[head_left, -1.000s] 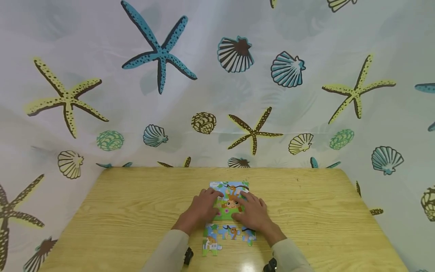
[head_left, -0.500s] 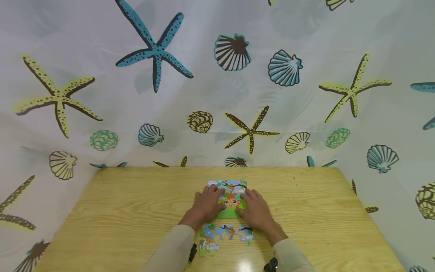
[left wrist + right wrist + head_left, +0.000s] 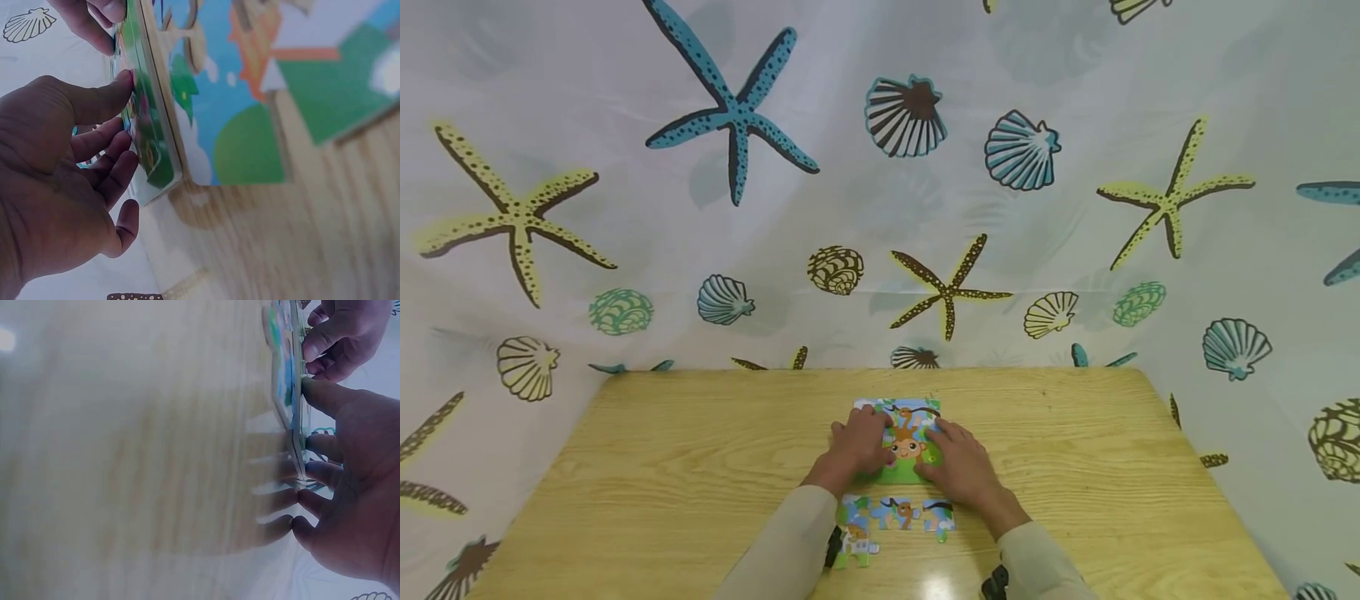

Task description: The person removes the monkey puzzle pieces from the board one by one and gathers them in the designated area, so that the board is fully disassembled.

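A jigsaw puzzle board (image 3: 901,477) with a monkey picture lies on the table, showing green along its near side. My left hand (image 3: 859,442) rests over the board's left side, thumb and fingertips touching the picture. In the left wrist view, the thumb and fingers of my left hand (image 3: 62,181) meet the board's face (image 3: 145,112). Across the right side lies my right hand (image 3: 962,471), its thumb near the lower part. In the right wrist view, the spread fingertips of my right hand (image 3: 369,487) reach the board's edge and the tabletop. Both palms partly hide the picture.
Just nearer than the board lie loose puzzle pieces: a joined tall section (image 3: 853,537) at left, a middle piece (image 3: 897,512) and a right piece (image 3: 938,515). The wooden table (image 3: 700,467) ends at a curtain (image 3: 850,208) printed with starfish and shells.
My left hand has shifted inward to the right over the board. My right hand has slid slightly outward, uncovering more of the monkey's face. The head view has turned a little.
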Demonstrator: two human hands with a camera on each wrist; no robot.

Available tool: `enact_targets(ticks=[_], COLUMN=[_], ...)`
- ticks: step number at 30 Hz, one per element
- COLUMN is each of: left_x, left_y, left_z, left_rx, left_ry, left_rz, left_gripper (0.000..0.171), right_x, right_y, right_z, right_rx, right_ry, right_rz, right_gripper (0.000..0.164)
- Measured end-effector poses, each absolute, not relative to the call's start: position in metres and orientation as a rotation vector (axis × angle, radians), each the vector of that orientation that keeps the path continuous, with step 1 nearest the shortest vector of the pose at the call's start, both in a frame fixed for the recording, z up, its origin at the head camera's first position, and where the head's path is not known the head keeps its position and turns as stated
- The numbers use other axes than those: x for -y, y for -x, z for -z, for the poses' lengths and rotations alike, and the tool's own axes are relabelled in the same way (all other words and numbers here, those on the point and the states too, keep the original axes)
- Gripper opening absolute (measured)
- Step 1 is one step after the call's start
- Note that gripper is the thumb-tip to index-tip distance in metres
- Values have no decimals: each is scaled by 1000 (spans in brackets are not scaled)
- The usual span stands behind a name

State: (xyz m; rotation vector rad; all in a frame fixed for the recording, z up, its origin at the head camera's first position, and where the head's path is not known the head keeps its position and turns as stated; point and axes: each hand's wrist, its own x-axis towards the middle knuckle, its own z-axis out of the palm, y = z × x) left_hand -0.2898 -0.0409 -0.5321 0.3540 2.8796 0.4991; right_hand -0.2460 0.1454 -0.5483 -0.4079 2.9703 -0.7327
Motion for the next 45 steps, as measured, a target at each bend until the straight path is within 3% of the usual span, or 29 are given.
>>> enact_targets(ticks=[4, 10, 23, 33, 45], left_x=[39, 37, 40, 51, 65], left_y=[293, 294, 298, 293, 238], left_z=[533, 534, 531, 535, 516], left_rx=[-2864, -2850, -2801, -2788, -2636], left_ry=[-318, -276, -289, -368, -558], left_rz=[-509, -500, -682, -994, -1180], left_gripper=[43, 54, 48, 18, 10], right_x=[-144, -144, -144, -144, -144], right_y=[247, 248, 248, 248, 246], right_z=[549, 549, 550, 549, 549], right_rx=[-2965, -2970, -2987, -2993, -3005], right_ry=[397, 383, 391, 406, 384], right_rz=[716, 692, 679, 686, 660], right_gripper=[59, 58, 58, 58, 58])
